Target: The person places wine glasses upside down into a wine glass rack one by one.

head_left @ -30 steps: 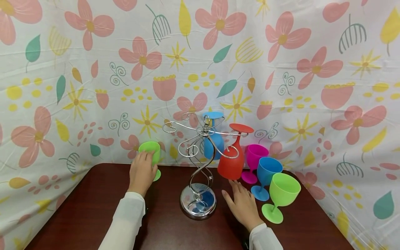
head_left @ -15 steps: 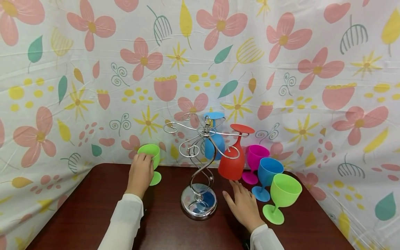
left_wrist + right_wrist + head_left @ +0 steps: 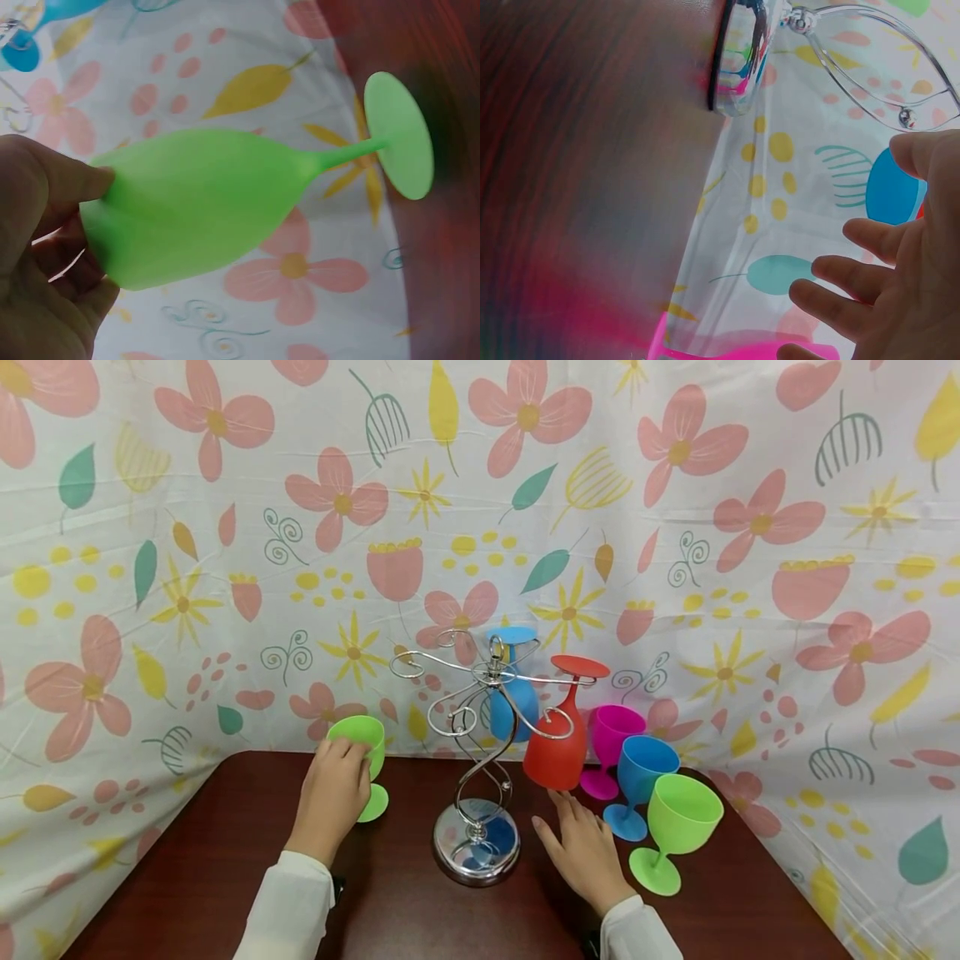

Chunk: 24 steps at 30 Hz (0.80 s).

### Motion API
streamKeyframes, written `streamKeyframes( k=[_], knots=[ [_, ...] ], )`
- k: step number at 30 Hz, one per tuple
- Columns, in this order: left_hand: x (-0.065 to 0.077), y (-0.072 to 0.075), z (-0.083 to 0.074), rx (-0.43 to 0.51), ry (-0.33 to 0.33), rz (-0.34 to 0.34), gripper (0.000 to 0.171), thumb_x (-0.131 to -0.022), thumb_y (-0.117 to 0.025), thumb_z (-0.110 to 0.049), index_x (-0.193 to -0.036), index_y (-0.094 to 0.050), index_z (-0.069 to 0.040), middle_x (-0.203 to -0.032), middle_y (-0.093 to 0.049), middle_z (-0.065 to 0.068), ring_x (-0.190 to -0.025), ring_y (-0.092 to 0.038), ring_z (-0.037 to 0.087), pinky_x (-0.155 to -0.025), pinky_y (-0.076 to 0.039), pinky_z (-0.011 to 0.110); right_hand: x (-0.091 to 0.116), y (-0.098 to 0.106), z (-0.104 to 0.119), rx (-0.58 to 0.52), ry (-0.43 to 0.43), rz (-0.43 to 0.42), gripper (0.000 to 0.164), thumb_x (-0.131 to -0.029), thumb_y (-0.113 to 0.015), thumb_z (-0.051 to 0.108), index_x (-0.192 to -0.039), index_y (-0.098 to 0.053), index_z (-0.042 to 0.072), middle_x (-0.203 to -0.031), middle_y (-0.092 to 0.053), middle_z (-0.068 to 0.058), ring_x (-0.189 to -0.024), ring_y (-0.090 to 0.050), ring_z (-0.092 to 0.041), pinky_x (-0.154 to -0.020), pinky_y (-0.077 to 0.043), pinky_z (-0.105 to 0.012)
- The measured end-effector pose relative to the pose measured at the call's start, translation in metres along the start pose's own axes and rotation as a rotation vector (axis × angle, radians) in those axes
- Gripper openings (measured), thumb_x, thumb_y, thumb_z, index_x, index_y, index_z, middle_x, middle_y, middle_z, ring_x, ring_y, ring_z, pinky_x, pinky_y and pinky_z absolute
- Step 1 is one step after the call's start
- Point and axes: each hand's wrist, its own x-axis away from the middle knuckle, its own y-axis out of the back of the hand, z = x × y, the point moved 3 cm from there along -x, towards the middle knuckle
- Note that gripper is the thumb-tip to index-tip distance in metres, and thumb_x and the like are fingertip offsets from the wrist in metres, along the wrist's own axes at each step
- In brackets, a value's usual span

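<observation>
So the left hand was pinching 1 lime-green plastic goblet by the rim, left of the shiny chrome wire rack. Most of it was below the fingers, mouth up, foot down, long axis pretty much vertical. Right hand was right of the rack, fingers spread.

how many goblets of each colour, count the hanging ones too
Green goblets: 2, one held by the left hand
Blue goblets: 2, one hanging upside down on the metal rack
Red goblet: 1, hanging upside down on the rack
Magenta goblet: 1
Total: 6 goblets
</observation>
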Motion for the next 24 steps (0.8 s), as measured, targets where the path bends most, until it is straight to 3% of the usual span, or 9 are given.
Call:
streamKeyframes(
  k=[9, 17, 24],
  knots=[
    [0.01, 0.028, -0.027, 0.006, -0.075, -0.023, 0.014, -0.081, -0.076, 0.005, -0.095, -0.074, 0.002, -0.086, -0.061, 0.01, -0.077, -0.05, 0.03, -0.071, -0.049, 0.04, 0.002, -0.002, -0.002, 0.012, -0.008, 0.023, 0.068, -0.1, -0.054, 0.052, -0.151, -0.044, 0.008, -0.15, -0.046, -0.018, -0.135, -0.043, -0.043, -0.105, -0.027, -0.073],
    [0.015, 0.045, -0.044, 0.013, -0.106, -0.027, 0.015, -0.08, -0.077, 0.003, -0.094, -0.075, 0.0, -0.085, -0.063, 0.008, -0.078, -0.053, 0.028, -0.072, -0.049, 0.039, 0.002, -0.003, -0.002, 0.009, -0.007, 0.026, 0.064, -0.1, -0.059, 0.044, -0.15, -0.045, 0.008, -0.151, -0.045, -0.018, -0.135, -0.044, -0.043, -0.105, -0.027, -0.073],
    [0.015, 0.056, -0.044, 0.053, -0.063, -0.011, 0.017, -0.079, -0.08, -0.001, -0.096, -0.077, -0.005, -0.089, -0.067, 0.004, -0.076, -0.051, 0.023, -0.065, -0.049, 0.033, 0.002, -0.002, 0.0, 0.004, 0.008, 0.022, 0.064, -0.1, -0.06, 0.045, -0.15, -0.046, 0.008, -0.15, -0.046, -0.018, -0.135, -0.044, -0.042, -0.105, -0.028, -0.072]
  ],
)
